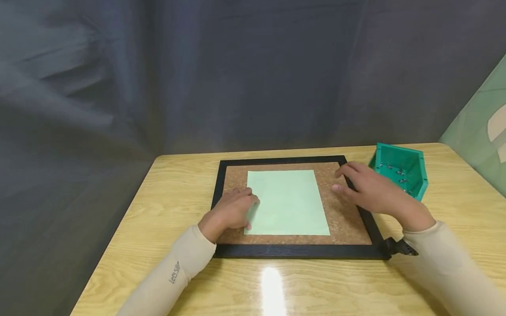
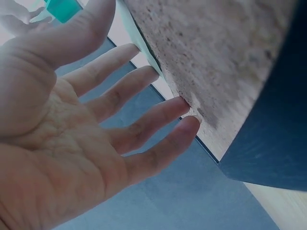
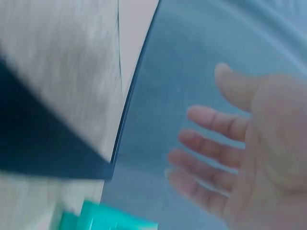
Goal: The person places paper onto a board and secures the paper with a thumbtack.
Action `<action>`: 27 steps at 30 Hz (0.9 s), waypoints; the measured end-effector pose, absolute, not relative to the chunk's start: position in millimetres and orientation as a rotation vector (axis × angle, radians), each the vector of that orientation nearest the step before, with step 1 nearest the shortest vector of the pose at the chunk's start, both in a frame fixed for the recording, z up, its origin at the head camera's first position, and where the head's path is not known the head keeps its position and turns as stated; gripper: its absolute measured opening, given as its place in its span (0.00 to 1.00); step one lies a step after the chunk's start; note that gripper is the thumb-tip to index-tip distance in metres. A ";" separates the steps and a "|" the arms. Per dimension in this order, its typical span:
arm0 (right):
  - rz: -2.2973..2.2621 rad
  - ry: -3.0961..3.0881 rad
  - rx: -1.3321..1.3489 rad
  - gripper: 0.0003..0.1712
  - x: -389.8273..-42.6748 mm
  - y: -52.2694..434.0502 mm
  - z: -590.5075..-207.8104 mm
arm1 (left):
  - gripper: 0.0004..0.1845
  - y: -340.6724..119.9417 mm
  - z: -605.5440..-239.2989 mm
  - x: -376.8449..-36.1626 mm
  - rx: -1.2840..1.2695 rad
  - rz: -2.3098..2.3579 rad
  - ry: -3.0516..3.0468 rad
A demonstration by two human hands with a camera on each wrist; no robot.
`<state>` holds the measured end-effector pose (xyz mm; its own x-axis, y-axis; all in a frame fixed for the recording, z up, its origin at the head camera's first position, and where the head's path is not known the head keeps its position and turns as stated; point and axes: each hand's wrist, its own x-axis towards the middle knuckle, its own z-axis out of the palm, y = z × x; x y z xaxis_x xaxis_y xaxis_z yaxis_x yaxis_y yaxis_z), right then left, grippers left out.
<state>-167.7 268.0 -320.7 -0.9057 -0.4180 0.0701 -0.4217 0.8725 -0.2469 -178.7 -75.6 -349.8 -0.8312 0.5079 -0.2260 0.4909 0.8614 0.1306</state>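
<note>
Plainly, the left hand (image 1: 231, 210) lay flat with its fingers straight, the fingertips (image 2: 184, 106) pressing down near the left edge of the green paper (image 1: 286, 202); that grip was apart, closed around nothing, and it seemed placed there to keep the sheet from sliding on the rough cork. The left wrist view showed those fingertips meeting the speckled surface right where cork and paper edge ran together.

The right hand (image 1: 371, 188) hovered with its fingers loosely spread, its grip likewise apart and holding nothing. It sat above the right strip of bare cork, between the paper's right edge and the frame, whether touching the cork or just clear of it I could not tell. Its spot made sense as a midway point between the sheet and the box just behind it.

The paper lay flat and roughly centred on the cork board (image 1: 344, 219), its edges square to the black frame (image 1: 300, 251), with bare cork left all round. The board rested on the wooden worktop (image 1: 158, 206), close to the person's edge.

Just beyond the right hand stood a teal box (image 1: 401, 173), tipped so that its open side faced the person, with small metal pins (image 1: 399, 173) visible inside, within easy reach. A dark curtain (image 1: 253, 74) hung behind the worktop.
</note>
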 end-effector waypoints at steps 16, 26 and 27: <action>0.345 -2.924 0.122 0.22 -172.4 341.1 -315.5 | 0.36 -65.9 -348.7 -179.3 0.828 0.058 2.748; 0.469 -2.890 -0.098 0.28 -192.2 378.8 -349.8 | 0.37 -71.3 -352.9 -178.2 0.787 0.103 2.758; 0.466 -2.914 -0.088 0.29 -194.7 381.7 -353.8 | 0.37 -71.3 -353.7 -177.6 0.786 0.103 2.757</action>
